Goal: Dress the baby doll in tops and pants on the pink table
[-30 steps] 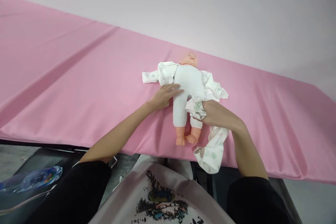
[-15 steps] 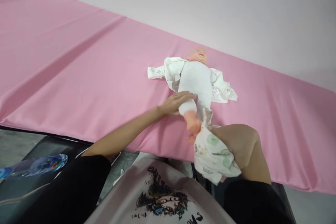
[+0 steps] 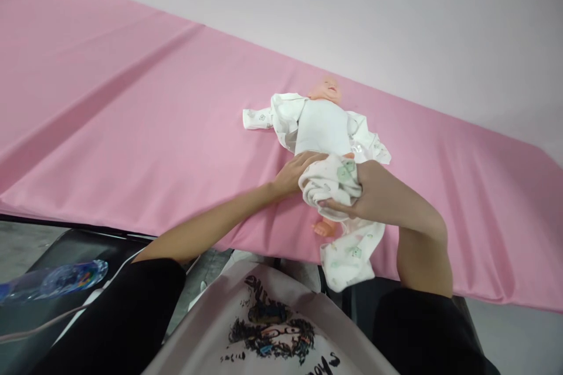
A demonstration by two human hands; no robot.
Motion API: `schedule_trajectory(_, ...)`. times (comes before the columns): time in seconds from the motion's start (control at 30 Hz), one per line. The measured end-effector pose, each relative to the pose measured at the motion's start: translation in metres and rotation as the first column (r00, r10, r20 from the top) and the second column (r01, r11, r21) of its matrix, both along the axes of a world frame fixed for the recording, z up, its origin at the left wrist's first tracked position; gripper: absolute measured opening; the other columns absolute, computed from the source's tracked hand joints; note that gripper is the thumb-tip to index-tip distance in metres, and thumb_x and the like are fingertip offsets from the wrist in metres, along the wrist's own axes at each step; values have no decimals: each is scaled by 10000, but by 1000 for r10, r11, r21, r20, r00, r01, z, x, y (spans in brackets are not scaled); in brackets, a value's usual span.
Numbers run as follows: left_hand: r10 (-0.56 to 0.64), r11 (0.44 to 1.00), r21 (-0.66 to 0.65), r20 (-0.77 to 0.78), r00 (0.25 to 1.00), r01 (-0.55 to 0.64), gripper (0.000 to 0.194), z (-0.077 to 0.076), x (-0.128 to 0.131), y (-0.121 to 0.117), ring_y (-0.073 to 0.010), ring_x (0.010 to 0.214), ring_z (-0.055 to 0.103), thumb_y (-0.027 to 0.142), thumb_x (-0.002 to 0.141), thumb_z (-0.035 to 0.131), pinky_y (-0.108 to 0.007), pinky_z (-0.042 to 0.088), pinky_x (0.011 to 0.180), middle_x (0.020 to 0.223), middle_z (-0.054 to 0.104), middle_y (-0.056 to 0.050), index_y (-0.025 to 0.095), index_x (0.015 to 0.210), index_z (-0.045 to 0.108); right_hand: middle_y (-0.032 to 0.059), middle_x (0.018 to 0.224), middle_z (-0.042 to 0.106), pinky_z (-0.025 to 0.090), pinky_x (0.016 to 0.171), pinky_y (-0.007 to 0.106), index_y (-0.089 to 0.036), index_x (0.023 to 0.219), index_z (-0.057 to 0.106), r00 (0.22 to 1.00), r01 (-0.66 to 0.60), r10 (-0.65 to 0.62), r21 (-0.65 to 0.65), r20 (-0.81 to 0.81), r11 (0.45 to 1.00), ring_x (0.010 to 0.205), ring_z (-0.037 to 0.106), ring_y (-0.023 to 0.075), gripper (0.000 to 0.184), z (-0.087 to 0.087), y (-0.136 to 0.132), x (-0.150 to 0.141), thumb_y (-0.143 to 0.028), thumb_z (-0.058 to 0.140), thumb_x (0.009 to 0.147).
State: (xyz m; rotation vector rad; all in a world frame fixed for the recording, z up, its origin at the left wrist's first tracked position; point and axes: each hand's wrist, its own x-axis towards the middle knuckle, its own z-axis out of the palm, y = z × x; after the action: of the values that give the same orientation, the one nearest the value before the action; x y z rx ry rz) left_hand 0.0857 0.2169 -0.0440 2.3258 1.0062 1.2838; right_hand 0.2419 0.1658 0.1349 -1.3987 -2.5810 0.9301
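Note:
A baby doll (image 3: 323, 126) with a white cloth body lies on its back on the pink sheet (image 3: 132, 117), head pointing away from me. A white printed baby garment (image 3: 347, 246) is spread under it, one sleeve out to the left. My right hand (image 3: 365, 193) grips a bunched leg part of the garment over the doll's legs. My left hand (image 3: 294, 173) rests at the doll's hip and leg, fingers curled against the bunched cloth. One doll foot (image 3: 324, 227) pokes out below the bunched cloth.
The pink sheet covers a long table that ends at a near edge just in front of me. A plastic bottle (image 3: 53, 281) lies on a dark surface at the lower left. Loose garment cloth hangs over the table's near edge.
My right hand has moved from near my chest back up over the doll's legs with the bunched garment. The doll's raised leg is down and covered. My left hand stays at the hip.

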Motion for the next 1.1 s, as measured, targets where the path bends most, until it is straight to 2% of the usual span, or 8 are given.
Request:
schedule_trajectory(0.17, 10, 960, 278, -83, 997, 14, 361, -12, 0, 8, -253, 1159, 565, 343, 965, 394, -432, 488, 988, 1157, 629, -174, 92, 1171, 552, 33, 696, 639, 445, 516, 287, -181, 756, 616, 963, 264, -243, 225, -115, 938, 636, 600, 197, 300, 8, 0, 0, -456, 719, 693)
schedule_trajectory(0.27, 26, 939, 342, -158, 987, 30, 341, -21, 1, 13, -272, 1222, 526, 313, 968, 392, -457, 469, 1011, 1196, 616, -184, 93, 1140, 586, 44, 767, 666, 462, 579, 305, -176, 786, 632, 960, 277, -257, 272, -109, 922, 718, 621, 220, 243, 4, 5, -2, -396, 698, 703)
schedule_trajectory(0.37, 0, 956, 286, -208, 978, 60, 337, -23, 0, 13, -263, 1242, 515, 323, 957, 433, -448, 448, 1041, 1222, 616, -164, 113, 1173, 585, 45, 819, 678, 477, 652, 326, -169, 827, 647, 981, 191, -191, 163, -18, 968, 770, 626, 227, 236, -10, 18, -4, -369, 683, 708)
schedule_trajectory(0.47, -27, 971, 228, -207, 978, 75, 365, -23, -2, 13, -265, 1265, 495, 365, 942, 465, -458, 408, 1080, 1253, 600, -163, 133, 1204, 570, 41, 931, 690, 497, 746, 335, -170, 971, 655, 981, 150, -153, -30, -118, 988, 870, 635, 231, 302, -27, 32, 2, -297, 682, 699)
schedule_trajectory(0.63, -75, 977, 188, -142, 987, 101, 467, -23, -3, 14, -307, 1318, 428, 407, 923, 473, -489, 371, 1096, 1342, 524, -204, 97, 1271, 514, 49, 1101, 672, 508, 869, 364, -181, 1141, 612, 865, 256, -325, -220, -383, 941, 1035, 619, 246, 433, -48, 34, 18, -239, 670, 716)
schedule_trajectory(0.9, -161, 987, -10, -10, 987, 161, 523, -3, -2, 4, -325, 1251, 484, 421, 844, 572, -458, 389, 1073, 1325, 547, -180, 111, 1265, 550, 58, 1147, 665, 502, 921, 378, -176, 1162, 600, 796, 214, -384, -375, -468, 902, 1102, 603, 252, 457, -71, 32, 35, -199, 660, 710)
schedule_trajectory(1.0, -257, 953, -140, 105, 961, 270, 551, 11, -7, 3, -327, 1218, 511, 404, 757, 660, -478, 374, 1075, 1282, 582, -147, 161, 1243, 570, 55, 1047, 689, 515, 870, 370, -154, 1078, 616, 775, 192, -372, -371, -511, 909, 1031, 628, 255, 420, -81, 42, 36, -206, 685, 666)
schedule_trajectory(1.1, -389, 851, -258, 276, 879, 457, 473, 20, -16, 4, -311, 1195, 526, 336, 731, 635, -468, 406, 1044, 1260, 590, -130, 165, 1171, 610, 37, 991, 695, 514, 842, 353, -163, 991, 621, 753, 192, -360, -340, -550, 921, 972, 640, 245, 360, -88, 47, 35, -202, 687, 640)
